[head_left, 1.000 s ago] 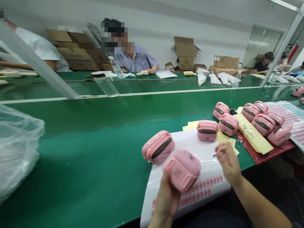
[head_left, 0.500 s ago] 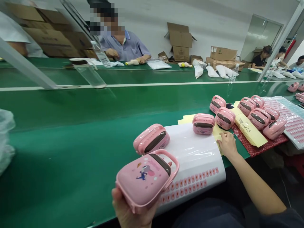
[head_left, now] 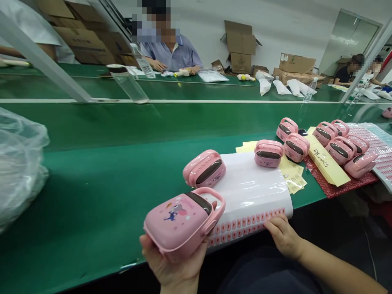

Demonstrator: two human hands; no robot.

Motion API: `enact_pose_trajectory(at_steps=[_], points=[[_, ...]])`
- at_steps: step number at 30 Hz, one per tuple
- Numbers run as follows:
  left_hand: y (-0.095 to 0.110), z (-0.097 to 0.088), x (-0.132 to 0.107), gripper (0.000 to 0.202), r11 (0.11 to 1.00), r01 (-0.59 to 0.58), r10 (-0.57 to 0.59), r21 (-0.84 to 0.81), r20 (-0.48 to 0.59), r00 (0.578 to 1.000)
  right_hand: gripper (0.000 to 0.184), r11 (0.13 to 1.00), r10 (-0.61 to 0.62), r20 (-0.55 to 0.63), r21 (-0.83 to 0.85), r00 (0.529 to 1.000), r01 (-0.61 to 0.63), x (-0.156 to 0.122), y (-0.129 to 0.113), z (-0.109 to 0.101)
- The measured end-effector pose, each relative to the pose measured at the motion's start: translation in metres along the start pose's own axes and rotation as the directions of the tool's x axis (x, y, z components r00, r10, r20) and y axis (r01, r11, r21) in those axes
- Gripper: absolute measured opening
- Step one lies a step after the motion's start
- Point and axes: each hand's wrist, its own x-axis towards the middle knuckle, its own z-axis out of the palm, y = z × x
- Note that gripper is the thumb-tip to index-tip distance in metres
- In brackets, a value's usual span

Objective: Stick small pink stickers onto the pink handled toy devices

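My left hand (head_left: pixel 179 265) is closed around the lower side of a pink handled case (head_left: pixel 176 222) with a cartoon animal print and a dark strip, held tilted above the table's front edge. My right hand (head_left: pixel 284 237) has its fingers bent together at the front edge of a white sticker sheet (head_left: pixel 248 175), by the end of the lower row of small pink stickers (head_left: pixel 239 236). Its fingertips are partly hidden, and no loose sticker shows. A second pink case (head_left: pixel 204 168) stands behind the held one, and a third pink case (head_left: pixel 268 153) sits at the sheet's back right.
Several more pink cases (head_left: pixel 296 147) stand to the right, around yellow paper slips (head_left: pixel 327 159) and red bubble wrap (head_left: pixel 318 175). A clear plastic bag (head_left: pixel 21 167) lies left on the green table (head_left: pixel 101 196). Across the line sits a person (head_left: pixel 174 53) near bottles and cartons.
My right hand has moved from the yellow slips toward me, to the sticker sheet's front edge. The view has shifted left; my left hand still holds the case, now tilted slightly differently.
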Motion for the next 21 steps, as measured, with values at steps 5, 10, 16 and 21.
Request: enact_pose_trajectory(at_steps=[5,10,16,21], points=[[-0.009,-0.001,-0.002,0.062,0.99,0.055,-0.044,-0.131,0.082,0.996,0.051,0.996,0.082,-0.054,0.046,0.995,-0.079,0.006,-0.004,0.001],[-0.023,0.005,-0.008,0.055,0.936,0.148,-0.067,-0.319,0.25,0.966,0.034,0.961,0.23,-0.009,0.163,0.973,-0.226,0.01,-0.008,-0.007],[-0.032,0.006,-0.009,0.058,0.859,0.242,-0.038,-0.451,0.415,0.909,0.042,0.999,0.032,-0.05,0.041,0.998,-0.03,-0.005,0.0,-0.006],[-0.032,0.015,-0.011,0.055,0.891,0.207,-0.025,-0.404,0.413,0.91,0.05,0.998,0.005,-0.054,0.06,0.999,-0.002,-0.011,0.002,0.004]])
